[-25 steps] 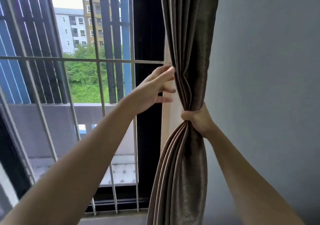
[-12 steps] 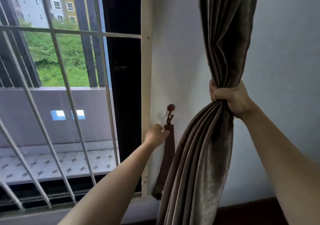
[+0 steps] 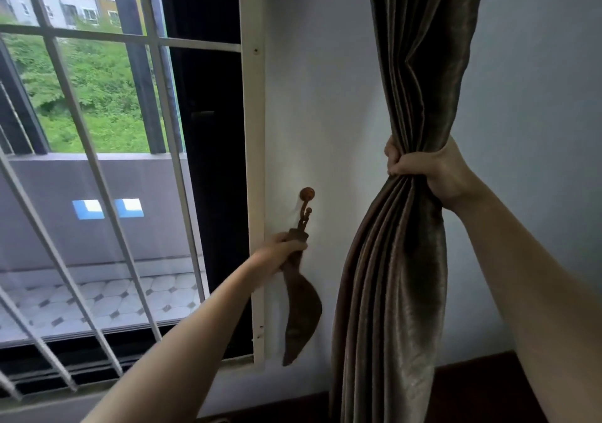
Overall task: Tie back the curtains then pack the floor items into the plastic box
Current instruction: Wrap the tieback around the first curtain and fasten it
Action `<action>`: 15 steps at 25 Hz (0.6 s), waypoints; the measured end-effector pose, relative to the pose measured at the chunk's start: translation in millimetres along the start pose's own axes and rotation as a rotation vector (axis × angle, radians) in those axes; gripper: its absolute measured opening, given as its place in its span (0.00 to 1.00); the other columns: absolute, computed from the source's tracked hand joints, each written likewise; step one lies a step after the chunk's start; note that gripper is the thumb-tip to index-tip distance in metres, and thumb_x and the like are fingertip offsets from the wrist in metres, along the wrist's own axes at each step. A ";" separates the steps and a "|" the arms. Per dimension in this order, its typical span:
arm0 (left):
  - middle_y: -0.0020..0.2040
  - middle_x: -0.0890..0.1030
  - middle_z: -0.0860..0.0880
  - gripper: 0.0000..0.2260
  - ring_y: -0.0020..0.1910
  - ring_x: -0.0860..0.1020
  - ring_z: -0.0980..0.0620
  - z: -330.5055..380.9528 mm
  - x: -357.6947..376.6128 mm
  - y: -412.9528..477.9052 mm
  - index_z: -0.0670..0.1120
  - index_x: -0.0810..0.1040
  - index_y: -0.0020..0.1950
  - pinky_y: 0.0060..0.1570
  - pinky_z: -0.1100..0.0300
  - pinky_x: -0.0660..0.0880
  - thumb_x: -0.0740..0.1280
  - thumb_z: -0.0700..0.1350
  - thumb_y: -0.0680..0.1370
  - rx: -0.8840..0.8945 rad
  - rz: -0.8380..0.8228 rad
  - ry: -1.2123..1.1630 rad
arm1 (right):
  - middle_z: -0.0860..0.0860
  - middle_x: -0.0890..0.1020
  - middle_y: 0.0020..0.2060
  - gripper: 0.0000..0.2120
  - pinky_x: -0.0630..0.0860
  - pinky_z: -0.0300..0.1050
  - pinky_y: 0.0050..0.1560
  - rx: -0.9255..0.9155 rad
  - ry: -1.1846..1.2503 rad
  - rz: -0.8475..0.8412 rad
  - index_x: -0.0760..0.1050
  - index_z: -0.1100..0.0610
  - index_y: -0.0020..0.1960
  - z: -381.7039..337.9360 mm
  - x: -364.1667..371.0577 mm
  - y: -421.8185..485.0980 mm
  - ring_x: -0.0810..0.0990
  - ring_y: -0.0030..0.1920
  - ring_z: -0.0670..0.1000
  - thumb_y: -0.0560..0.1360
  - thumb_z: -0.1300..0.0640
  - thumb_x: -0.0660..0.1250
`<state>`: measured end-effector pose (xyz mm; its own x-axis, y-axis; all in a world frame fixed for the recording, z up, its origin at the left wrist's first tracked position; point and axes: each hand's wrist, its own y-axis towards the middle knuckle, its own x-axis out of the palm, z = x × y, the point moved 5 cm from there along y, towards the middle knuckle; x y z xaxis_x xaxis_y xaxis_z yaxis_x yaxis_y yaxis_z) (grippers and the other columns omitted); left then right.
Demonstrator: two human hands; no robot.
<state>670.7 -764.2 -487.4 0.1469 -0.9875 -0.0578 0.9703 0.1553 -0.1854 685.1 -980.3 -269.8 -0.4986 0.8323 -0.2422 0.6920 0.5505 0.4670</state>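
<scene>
Left hand (image 3: 280, 250) grips wall-hung tieback (image 3: 301, 308), right hand (image 3: 430, 172) curtain (image 3: 397, 276).

Curtain and hands only partly shown

The curtain (image 3: 417, 80) ran out past the top and bottom edges, and its gathered folds covered most fingers of the right hand (image 3: 426, 170) gripping it. The left hand (image 3: 280, 253), beside the window frame (image 3: 252, 129), closed over the upper end of the tieback (image 3: 301, 312), so how that end met the hook (image 3: 306, 207) could not be told. The tieback's hanging part was blurred. The bottom edge cut off the left forearm (image 3: 182, 341), and the bottom right corner cut off the right forearm (image 3: 527, 276).
</scene>
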 end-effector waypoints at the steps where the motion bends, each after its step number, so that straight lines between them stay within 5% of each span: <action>1: 0.40 0.79 0.45 0.11 0.37 0.78 0.50 7.2 -13.7 -10.7 0.42 0.79 0.54 0.38 0.60 0.75 0.70 0.46 0.74 0.014 -0.004 0.031 | 0.53 0.73 0.32 0.07 0.74 0.41 0.34 0.004 0.021 -0.017 0.70 0.59 0.32 1.1 3.7 2.1 0.73 0.32 0.49 0.58 0.69 0.64; 9: 0.27 0.76 0.50 0.11 0.25 0.74 0.56 89.5 -83.7 -90.6 0.42 0.79 0.36 0.26 0.68 0.69 0.72 0.50 0.71 0.076 -0.088 0.467 | 0.53 0.74 0.32 0.07 0.75 0.40 0.34 0.030 0.177 -0.120 0.70 0.60 0.34 20.7 58.3 30.2 0.74 0.33 0.49 0.59 0.70 0.62; 15: 0.30 0.76 0.47 0.10 0.28 0.74 0.55 107.3 -72.1 -130.5 0.41 0.78 0.37 0.28 0.65 0.70 0.70 0.46 0.73 0.232 -0.103 0.364 | 0.51 0.77 0.31 0.06 0.76 0.39 0.35 -0.036 0.212 -0.155 0.72 0.60 0.35 28.5 120.9 51.3 0.77 0.32 0.48 0.60 0.69 0.63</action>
<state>554.1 -716.4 -353.7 0.0108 -0.9166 -0.3997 0.9999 0.0054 0.0147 675.3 -849.6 -299.4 -0.6980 0.7039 -0.1313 0.5819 0.6645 0.4689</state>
